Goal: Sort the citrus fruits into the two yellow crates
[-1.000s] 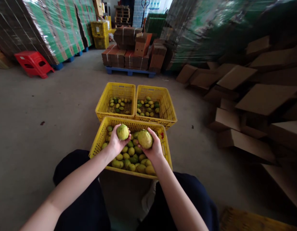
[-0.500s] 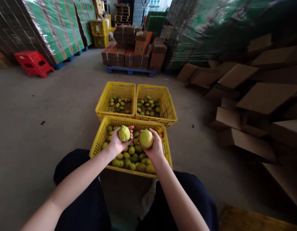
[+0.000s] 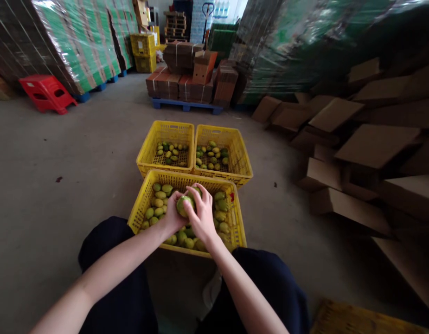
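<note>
My left hand (image 3: 173, 214), palm up, is closed around a green-yellow lemon (image 3: 183, 207). Pressed close beside it, my right hand (image 3: 204, 214) curls from above over a second lemon (image 3: 196, 190), mostly covered by its fingers; the right thumb reaches across the left one. Both hands are above the near yellow crate (image 3: 240, 227), which holds many green and yellow lemons (image 3: 159, 203). My arms and hands hide the middle of that crate.
Behind it, a left yellow crate (image 3: 144, 153) and a right yellow crate (image 3: 244, 155) hold fewer lemons. Cardboard boxes (image 3: 377, 144) are heaped at right. A red stool (image 3: 47, 93) stands at left, and a blue pallet (image 3: 186, 105) bears flattened cartons farther back.
My hands were apart, each with a lemon resting in an upturned palm. Now they are together, the right one having moved left and turned over its lemon.
</note>
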Tool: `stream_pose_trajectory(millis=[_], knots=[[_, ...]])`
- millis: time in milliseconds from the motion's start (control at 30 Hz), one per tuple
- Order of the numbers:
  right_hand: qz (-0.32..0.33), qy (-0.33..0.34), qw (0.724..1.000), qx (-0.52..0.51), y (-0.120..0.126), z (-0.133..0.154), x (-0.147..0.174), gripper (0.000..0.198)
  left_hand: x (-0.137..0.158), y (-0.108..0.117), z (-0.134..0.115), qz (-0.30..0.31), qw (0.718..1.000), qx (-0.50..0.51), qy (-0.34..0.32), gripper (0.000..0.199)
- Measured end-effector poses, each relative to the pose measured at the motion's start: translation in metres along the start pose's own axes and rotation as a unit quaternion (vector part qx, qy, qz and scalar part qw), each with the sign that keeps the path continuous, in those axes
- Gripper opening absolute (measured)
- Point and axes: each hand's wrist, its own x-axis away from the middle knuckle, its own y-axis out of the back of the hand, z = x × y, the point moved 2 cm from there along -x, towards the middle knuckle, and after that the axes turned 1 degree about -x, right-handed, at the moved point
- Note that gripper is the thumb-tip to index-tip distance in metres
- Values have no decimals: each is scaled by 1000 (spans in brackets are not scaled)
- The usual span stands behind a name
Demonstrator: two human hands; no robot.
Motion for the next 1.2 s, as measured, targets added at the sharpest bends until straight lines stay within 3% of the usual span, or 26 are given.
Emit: stream_pose_trajectory(millis=[67,133,233,300,367,467,500,567,667,733,833,933,1067,1200], knots=[[26,76,995,54,-2,4,3,47,-2,2,-5,3,1000,-12,-22,27],[15,135,988,77,-1,6,5,50,-3,4,-10,50,998,-25,-29,34],[-33,206,976,57,1,11,7,48,-3,5,-16,124,991,-34,-20,44],[-55,220,974,14,3,15,8,49,-1,2,-21,141,989,-28,-19,45],[-58,176,981,-57,8,18,8,48,0,-2,-27,123,992,-21,-22,43],[-86,22,967,-240,18,12,1,43,2,-7,-35,40,999,-1,-24,36],[-104,-37,942,-316,22,8,-3,39,2,-8,-38,7,999,15,-29,33],[-115,-148,866,-464,27,-2,-11,27,1,-6,-42,-43,996,59,-54,27],[-61,-273,746,-604,29,-14,-20,20,2,-2,-46,-72,986,105,-112,23],[-55,-314,707,-631,28,-17,-21,22,2,-1,-47,-88,981,102,-142,21],[-75,-336,706,-619,22,-15,-18,16,1,0,-46,-112,977,87,-157,18],[-43,-349,715,-604,15,-11,-15,12,-2,2,-44,-128,977,82,-149,16],[2,-382,689,-616,10,-12,-16,13,-7,6,-43,-163,972,47,-165,14],[-16,-403,672,-621,10,-19,-20,16,-8,7,-41,-132,980,39,-141,22]])
